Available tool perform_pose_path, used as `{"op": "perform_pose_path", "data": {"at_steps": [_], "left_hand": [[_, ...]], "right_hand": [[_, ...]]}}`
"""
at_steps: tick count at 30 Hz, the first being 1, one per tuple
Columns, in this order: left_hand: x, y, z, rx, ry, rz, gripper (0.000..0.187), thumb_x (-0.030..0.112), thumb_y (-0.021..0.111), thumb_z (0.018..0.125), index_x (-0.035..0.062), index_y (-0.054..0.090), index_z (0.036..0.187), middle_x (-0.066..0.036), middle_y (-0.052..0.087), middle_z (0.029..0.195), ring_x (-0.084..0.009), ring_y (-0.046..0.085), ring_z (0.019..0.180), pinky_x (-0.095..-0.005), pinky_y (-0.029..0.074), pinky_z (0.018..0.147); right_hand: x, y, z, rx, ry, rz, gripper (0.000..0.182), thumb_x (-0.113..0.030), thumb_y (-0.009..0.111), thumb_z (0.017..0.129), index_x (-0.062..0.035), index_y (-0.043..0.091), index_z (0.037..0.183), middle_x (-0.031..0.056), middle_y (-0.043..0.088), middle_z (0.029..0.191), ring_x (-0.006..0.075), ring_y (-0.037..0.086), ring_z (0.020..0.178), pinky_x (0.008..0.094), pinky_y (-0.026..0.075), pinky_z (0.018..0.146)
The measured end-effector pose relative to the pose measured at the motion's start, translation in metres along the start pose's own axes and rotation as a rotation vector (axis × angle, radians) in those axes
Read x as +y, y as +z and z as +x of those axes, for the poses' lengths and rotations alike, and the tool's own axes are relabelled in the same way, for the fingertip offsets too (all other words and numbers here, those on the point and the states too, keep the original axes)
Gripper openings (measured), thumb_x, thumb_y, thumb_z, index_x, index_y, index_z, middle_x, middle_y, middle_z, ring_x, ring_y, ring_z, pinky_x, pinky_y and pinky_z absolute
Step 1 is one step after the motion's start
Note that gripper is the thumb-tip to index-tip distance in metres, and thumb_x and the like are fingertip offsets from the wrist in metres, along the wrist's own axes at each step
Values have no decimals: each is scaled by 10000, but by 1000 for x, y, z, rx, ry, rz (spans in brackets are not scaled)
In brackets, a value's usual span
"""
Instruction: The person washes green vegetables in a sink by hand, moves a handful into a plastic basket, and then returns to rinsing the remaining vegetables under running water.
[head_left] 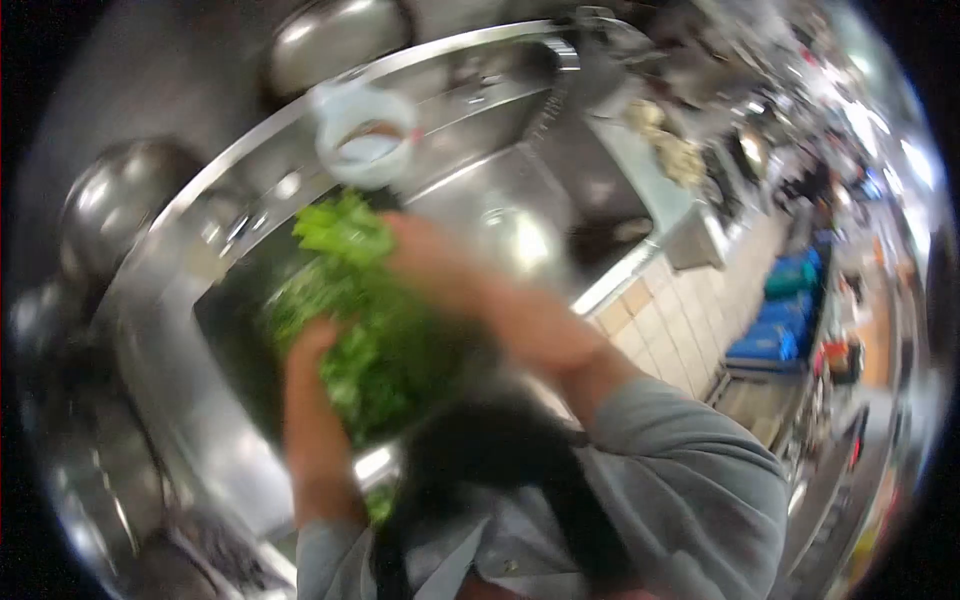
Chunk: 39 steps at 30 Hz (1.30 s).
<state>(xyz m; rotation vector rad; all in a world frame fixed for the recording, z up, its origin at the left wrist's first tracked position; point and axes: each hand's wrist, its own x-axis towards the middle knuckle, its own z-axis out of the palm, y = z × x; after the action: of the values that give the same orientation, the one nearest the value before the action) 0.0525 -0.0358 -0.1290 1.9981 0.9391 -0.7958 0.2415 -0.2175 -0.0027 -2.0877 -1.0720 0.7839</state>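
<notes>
Leafy greens fill much of the dark sink basin in front of me. My left hand is at the left side of the greens, its fingers partly hidden among the leaves. Farther up, my right hand is beside a brighter green bunch and smeared by motion. Whether its fingers close on that bunch cannot be made out. Just above the bunch, a white pitcher-like container stands near the back of the sink.
Metal bowls hang or stand along the left and back. A second basin lies to the right, with pale food pieces beyond it. Blue containers stand past the tiled floor. Another metal bowl is at the back.
</notes>
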Motion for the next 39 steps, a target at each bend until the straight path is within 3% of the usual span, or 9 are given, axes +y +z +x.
{"op": "perform_pose_path", "data": {"at_steps": [4, 6, 11, 19, 20, 23, 30, 35, 39], "left_hand": [[22, -14, -32, 0, 396, -948, 862, 551, 561, 891, 45, 217, 1498, -166, 221, 1554, -315, 214, 1428, -452, 179, 1159], [30, -18, -29, 18, 569, -1468, 621, 390, 584, 933, -3, 412, 1382, -141, 487, 1382, -277, 453, 1268, -393, 333, 1074], [46, -43, -33, 5, 775, -1870, 439, 214, 637, 888, -22, 501, 1232, -142, 625, 1152, -299, 603, 1077, -457, 487, 949], [25, -41, -49, 306, 691, -1825, 331, 63, 710, 778, -34, 617, 1081, -129, 689, 946, -276, 676, 827, -426, 572, 751], [26, -40, -56, 317, 687, -1831, 331, 63, 710, 778, -34, 617, 1081, -129, 689, 946, -276, 676, 827, -426, 572, 751], [30, -38, -68, 450, 670, -1724, 362, 13, 724, 739, -47, 606, 1077, -132, 685, 945, -258, 673, 833, -423, 560, 768], [17, -23, -65, 543, 644, -1702, 420, -23, 690, 738, -22, 550, 1134, -123, 672, 954, -244, 666, 837, -400, 556, 747], [0, -18, -76, 543, 645, -1806, 429, -39, 669, 749, -35, 515, 1150, -154, 676, 965, -267, 675, 816, -417, 566, 736], [-7, -15, -78, 578, 653, -1859, 545, -21, 685, 751, -50, 421, 1226, -178, 668, 976, -284, 677, 817, -419, 566, 730]], "right_hand": [[-1, 37, 19, -13, -69, 257, 697, -210, 717, 793, -51, 400, 1393, 226, 588, 1218, 322, 591, 1119, 420, 464, 969], [-9, 52, 23, -11, -62, 137, 659, -256, 718, 774, -62, 447, 1343, 215, 585, 1233, 360, 582, 1120, 418, 459, 960], [-28, 66, 26, -160, -108, 8, 737, -152, 761, 734, -64, 414, 1379, 159, 604, 1216, 256, 596, 1111, 362, 452, 956], [-20, 49, 47, -193, -238, 28, 590, -512, 659, 822, -64, 621, 1204, 187, 540, 1294, 336, 501, 1220, 413, 390, 1025], [-24, 50, 54, -25, -324, -27, 432, -368, 665, 867, -28, 649, 1133, 145, 639, 1117, 241, 600, 1056, 340, 443, 937], [-49, 56, 71, 107, -232, 17, 418, -424, 636, 862, -32, 683, 1000, 167, 684, 962, 312, 654, 935, 378, 497, 859], [-69, 90, 107, -27, -292, -89, 313, -299, 656, 822, -74, 686, 1038, 150, 695, 954, 328, 668, 881, 382, 508, 820], [-75, 93, 117, 47, -59, 619, 202, -163, 597, 888, 5, 619, 999, 103, 673, 809, 152, 632, 714, 309, 501, 626], [-95, 93, 105, -236, -57, 443, 228, -223, 605, 929, -25, 584, 1041, 6, 567, 743, 91, 497, 598, 264, 469, 557]]}}
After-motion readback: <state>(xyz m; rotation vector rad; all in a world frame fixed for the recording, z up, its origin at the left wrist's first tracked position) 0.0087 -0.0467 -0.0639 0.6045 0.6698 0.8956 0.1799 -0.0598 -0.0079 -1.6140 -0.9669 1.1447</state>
